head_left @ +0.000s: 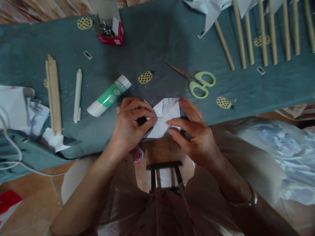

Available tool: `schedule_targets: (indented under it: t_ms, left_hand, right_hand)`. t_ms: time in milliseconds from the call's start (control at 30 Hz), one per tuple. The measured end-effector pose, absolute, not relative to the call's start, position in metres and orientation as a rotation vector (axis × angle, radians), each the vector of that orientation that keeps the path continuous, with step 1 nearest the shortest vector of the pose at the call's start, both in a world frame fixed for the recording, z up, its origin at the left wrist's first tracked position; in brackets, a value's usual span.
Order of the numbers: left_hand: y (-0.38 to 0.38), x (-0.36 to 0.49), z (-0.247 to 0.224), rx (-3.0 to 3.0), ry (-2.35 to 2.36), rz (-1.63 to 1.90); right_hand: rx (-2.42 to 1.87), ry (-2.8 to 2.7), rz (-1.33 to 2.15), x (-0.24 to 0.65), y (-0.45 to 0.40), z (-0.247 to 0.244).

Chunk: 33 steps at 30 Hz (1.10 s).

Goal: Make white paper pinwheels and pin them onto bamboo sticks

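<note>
A white sheet of paper [161, 129], cut and folded into flaps like a pinwheel, lies at the table's front edge between my hands. My left hand [134, 123] is closed, its thumb and forefinger pinching a thin needle-like pin [160, 117] whose tip extends over the paper. My right hand [194, 126] grips the paper's right side: thumb and forefinger pinch close to its middle, and another finger touches the upper right corner. Just beyond the paper lie scissors [200, 84] with light green handles. A green and white glue stick [109, 95] rests to the left.
At the back stands an open red box [110, 38] of small metal pieces. Wooden sticks [54, 95], a white pen [77, 95] and paper scraps [14, 105] lie left. Several paper pinwheels [211, 9] on sticks occupy the back right. A white cable [14, 147] crosses the left front edge.
</note>
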<state>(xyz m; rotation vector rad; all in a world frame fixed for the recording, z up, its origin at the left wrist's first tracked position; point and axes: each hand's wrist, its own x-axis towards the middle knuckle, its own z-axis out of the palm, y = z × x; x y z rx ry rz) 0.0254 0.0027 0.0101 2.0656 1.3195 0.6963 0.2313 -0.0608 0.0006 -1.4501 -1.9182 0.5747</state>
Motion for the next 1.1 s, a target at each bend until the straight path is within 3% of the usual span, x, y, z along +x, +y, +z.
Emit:
schedule_targets:
  t_ms: [1100]
  left_hand:
    - [0.0051,0.0283,0.0101,2.068,1.349,0.613]
  right_hand:
    - [-1.464,-1.880,0.630,0.2304,-0.0613,0.0024]
